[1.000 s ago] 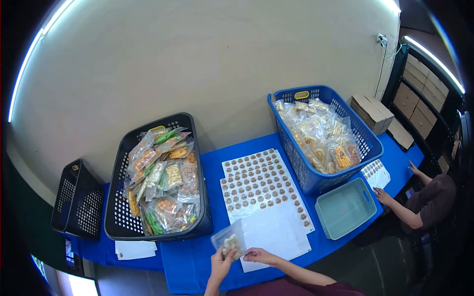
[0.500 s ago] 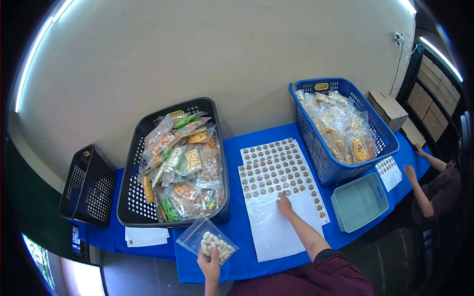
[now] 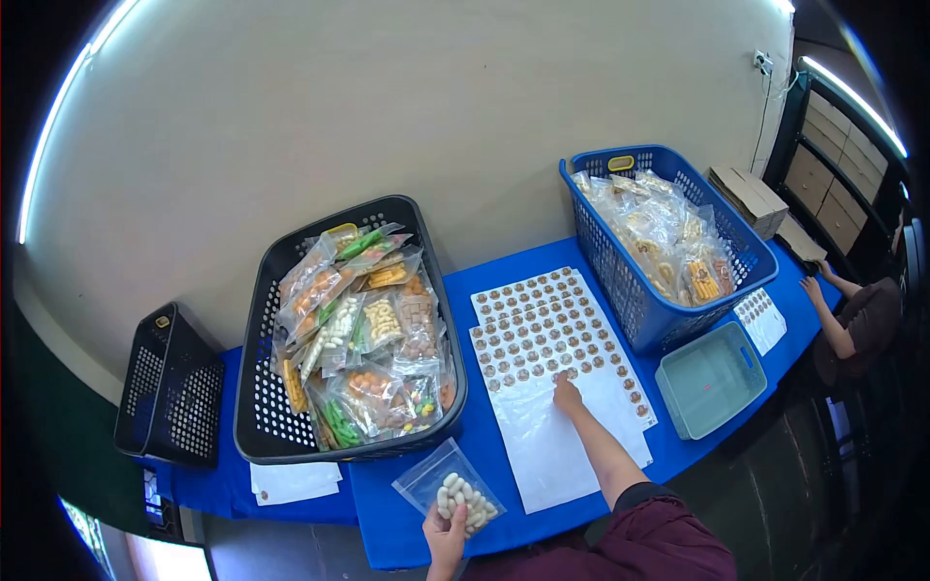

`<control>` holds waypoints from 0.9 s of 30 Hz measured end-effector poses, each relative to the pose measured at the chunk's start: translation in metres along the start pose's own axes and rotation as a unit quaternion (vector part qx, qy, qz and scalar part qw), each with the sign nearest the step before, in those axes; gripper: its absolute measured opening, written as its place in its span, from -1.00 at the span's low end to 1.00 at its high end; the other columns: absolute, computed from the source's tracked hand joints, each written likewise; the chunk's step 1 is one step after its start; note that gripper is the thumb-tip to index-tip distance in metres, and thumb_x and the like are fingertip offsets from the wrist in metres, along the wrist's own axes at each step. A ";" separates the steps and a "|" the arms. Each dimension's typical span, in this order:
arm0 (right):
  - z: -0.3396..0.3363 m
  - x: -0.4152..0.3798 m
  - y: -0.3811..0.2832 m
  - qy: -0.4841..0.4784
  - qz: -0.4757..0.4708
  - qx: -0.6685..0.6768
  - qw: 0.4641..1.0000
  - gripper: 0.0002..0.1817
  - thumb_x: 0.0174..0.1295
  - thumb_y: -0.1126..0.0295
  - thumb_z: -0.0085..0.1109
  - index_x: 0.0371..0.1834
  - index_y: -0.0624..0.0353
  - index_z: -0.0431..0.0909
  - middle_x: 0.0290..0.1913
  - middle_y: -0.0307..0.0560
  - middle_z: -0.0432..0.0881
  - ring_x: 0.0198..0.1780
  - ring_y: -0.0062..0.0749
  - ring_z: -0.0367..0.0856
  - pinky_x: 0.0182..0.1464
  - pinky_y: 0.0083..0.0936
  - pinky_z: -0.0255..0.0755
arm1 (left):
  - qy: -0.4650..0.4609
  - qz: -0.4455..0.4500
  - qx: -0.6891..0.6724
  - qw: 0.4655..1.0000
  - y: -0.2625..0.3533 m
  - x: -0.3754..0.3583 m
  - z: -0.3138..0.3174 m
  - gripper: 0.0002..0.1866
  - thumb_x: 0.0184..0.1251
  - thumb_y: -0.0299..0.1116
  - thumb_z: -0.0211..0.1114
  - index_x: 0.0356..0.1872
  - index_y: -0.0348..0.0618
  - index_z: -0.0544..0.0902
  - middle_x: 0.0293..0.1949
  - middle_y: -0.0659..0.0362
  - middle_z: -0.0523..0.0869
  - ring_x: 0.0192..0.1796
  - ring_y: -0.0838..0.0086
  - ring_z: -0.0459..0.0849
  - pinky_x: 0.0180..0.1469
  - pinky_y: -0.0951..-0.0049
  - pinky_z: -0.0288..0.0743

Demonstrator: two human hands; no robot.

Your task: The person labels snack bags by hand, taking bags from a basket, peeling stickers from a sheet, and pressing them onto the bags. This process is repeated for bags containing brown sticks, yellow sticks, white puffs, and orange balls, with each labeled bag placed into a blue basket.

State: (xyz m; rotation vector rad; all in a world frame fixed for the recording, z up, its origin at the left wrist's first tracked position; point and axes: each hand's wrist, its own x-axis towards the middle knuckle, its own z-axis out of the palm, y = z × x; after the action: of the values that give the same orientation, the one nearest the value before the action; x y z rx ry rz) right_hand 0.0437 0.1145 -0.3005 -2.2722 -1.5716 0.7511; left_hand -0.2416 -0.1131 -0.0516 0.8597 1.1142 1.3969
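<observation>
Zip bag (image 3: 451, 486), one, clear, with smooth white ovals inside, is at six o'clock, pinched by the left hand (image 3: 447, 544). Right hand (image 3: 570, 397), its grip hard to tell, touches round stickers (image 3: 538, 334) near five o'clock. Three holey plastic baskets (image 3: 622, 283) stand beyond.

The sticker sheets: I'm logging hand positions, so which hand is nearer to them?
Right. The right hand has its fingers at the sticker sheets; the left hand is off to their left, holding a bag of white pieces.
</observation>
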 end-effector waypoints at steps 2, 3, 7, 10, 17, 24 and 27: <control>0.000 0.000 0.000 0.010 0.000 -0.001 1.000 -0.49 0.05 0.51 -0.12 0.11 0.28 0.03 -0.26 0.25 0.55 -0.19 0.04 0.55 -0.17 -0.16 0.41 | -0.007 -0.004 -0.002 1.000 -0.004 -0.002 -0.002 -0.66 0.22 -0.55 0.12 0.02 -0.40 0.37 -0.13 0.12 0.54 -0.13 0.54 0.53 -0.10 0.56 0.45; -0.001 -0.002 -0.001 0.016 0.001 0.001 1.000 -0.51 0.05 0.51 -0.12 0.10 0.27 0.04 -0.26 0.25 0.55 -0.18 0.04 0.55 -0.17 -0.16 0.41 | -0.014 -0.012 0.003 1.000 -0.003 -0.003 -0.004 -0.64 0.22 -0.55 0.11 0.04 -0.40 0.35 -0.10 0.11 0.53 -0.10 0.52 0.52 -0.05 0.54 0.42; -0.008 -0.001 -0.004 -0.005 0.009 0.032 0.999 -0.58 0.08 0.43 -0.01 0.00 0.19 0.11 -0.23 0.27 0.53 -0.15 0.08 0.52 -0.11 -0.16 0.38 | -0.025 -0.017 0.023 0.999 0.001 -0.003 -0.012 -0.61 0.22 -0.55 0.09 0.09 -0.41 0.32 -0.05 0.09 0.51 -0.02 0.49 0.50 0.03 0.51 0.39; -0.003 0.007 0.001 -0.006 0.022 0.032 0.999 -0.55 0.07 0.43 0.02 0.02 0.16 0.09 -0.19 0.26 0.52 -0.11 0.09 0.50 -0.08 -0.16 0.37 | 0.003 -0.008 0.002 1.000 0.006 -0.001 -0.011 -0.66 0.22 -0.56 0.10 0.03 -0.41 0.37 -0.12 0.11 0.54 -0.10 0.51 0.53 -0.05 0.52 0.43; 0.005 0.007 0.008 0.035 0.001 0.061 0.998 -0.53 0.02 0.47 0.00 0.01 0.12 0.07 -0.23 0.28 0.52 -0.14 0.13 0.50 -0.14 -0.11 0.37 | 0.042 0.033 0.035 0.998 0.003 0.009 -0.035 -0.69 0.21 -0.56 0.11 -0.01 -0.42 0.39 -0.16 0.07 0.56 -0.17 0.50 0.57 -0.13 0.50 0.50; -0.003 0.016 0.006 0.020 0.001 0.070 0.997 -0.54 -0.11 0.57 0.08 -0.09 0.14 0.20 -0.14 0.11 0.51 -0.18 0.00 0.54 -0.27 -0.24 0.46 | 0.069 0.049 0.063 0.994 0.002 0.013 -0.039 -0.72 0.20 -0.54 0.13 -0.06 -0.42 0.42 -0.21 0.12 0.57 -0.20 0.54 0.56 -0.16 0.56 0.48; -0.004 0.029 0.010 -0.044 0.002 0.082 0.996 -0.56 -0.16 0.62 0.05 -0.13 0.12 0.24 -0.23 0.09 0.53 -0.30 -0.03 0.57 -0.42 -0.28 0.46 | 0.054 0.035 0.071 0.995 -0.008 0.013 -0.042 -0.71 0.20 -0.54 0.12 -0.05 -0.42 0.40 -0.18 0.09 0.56 -0.15 0.51 0.56 -0.09 0.52 0.45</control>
State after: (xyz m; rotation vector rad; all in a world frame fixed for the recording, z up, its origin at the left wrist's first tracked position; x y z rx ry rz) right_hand 0.0619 0.1382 -0.3101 -2.1524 -1.4837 0.9574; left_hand -0.2807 -0.1076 -0.0732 0.9398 1.2894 1.4494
